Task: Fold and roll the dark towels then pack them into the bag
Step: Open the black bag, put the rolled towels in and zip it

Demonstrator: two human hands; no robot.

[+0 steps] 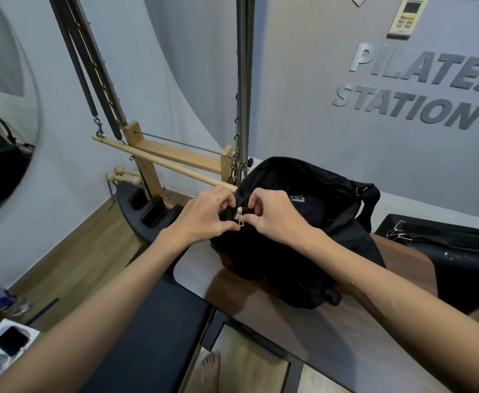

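Black bag (303, 251) on my wooden table (332, 330), my left hand (204, 214) pinching its fabric, my right hand (275, 217) pinching beside the silver zipper pull (240, 216)

Both arms outstretched, left hand (204, 214) and right hand (275, 215) close together, fingers seemingly pinching.

On the far wall (317, 80) to my right I read raised grey letters (419, 86): "PILATES" over "STATION". The print on the wall controller (407, 17) above them is too small for me to read.
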